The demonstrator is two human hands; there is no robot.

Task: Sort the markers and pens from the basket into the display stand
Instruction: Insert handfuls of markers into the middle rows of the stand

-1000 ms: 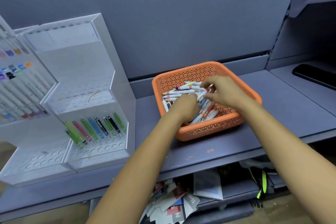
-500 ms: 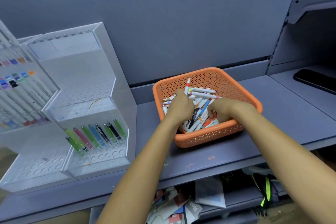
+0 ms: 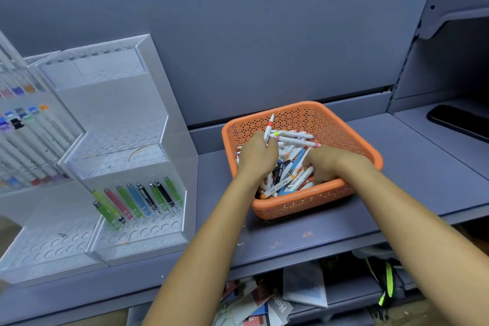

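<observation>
An orange perforated basket (image 3: 341,127) stands on the grey shelf, holding a heap of white markers and pens (image 3: 291,167). My left hand (image 3: 258,156) is inside the basket and grips a white marker with a red band (image 3: 269,127), which sticks up toward the back. My right hand (image 3: 321,164) is lower in the heap near the front wall, fingers curled down among the pens; what it holds is hidden. The clear acrylic display stand (image 3: 119,156) is at the left, with several green, pink, blue and black pens (image 3: 137,198) standing in its lower tier.
A second stand section (image 3: 23,135) at the far left holds rows of white markers with coloured caps. A black phone (image 3: 460,120) lies on the right shelf. Papers and packaging (image 3: 264,302) fill the shelf below. A grey back panel rises behind the basket.
Both hands have dug into the heap; my left hand has taken hold of a red-banded marker and raised its tip. My right hand has moved from the basket's back to the front.
</observation>
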